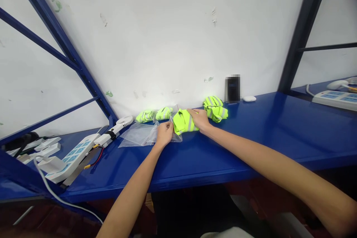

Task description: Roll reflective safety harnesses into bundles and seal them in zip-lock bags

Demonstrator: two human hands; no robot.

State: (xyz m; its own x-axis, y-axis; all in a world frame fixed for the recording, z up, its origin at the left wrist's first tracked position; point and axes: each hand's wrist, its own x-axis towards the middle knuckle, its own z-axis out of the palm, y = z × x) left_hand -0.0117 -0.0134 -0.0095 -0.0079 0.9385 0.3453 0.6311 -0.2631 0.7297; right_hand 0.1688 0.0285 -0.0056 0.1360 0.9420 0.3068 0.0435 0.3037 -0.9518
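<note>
A: Since the left hand (pixel 164 134) pinches the bag (pixel 138 135) by the edge nearest the vest (pixel 182 122), fingers closed on the film, how do you judge that grip?

B: Sound, I think; the bag lies flat on the shelf (pixel 251 137), that edge touching the vest; a pinch on the upper layer alone would part the film better than one on both.

A: And the right hand (pixel 199 119)?

B: It lies over the folded vest, fingers curled round its top and gripping it, just right of the bag; pressing the bundle flat and tight should stop it unfolding or snagging the film.

A: Anything behind to mind?

B: Two small bundles (pixel 154 114) sit beyond the bag, by the wall (pixel 167 44); a larger bundle (pixel 215 108) lies just beyond the right hand; low, short movements should leave them undisturbed.
</note>
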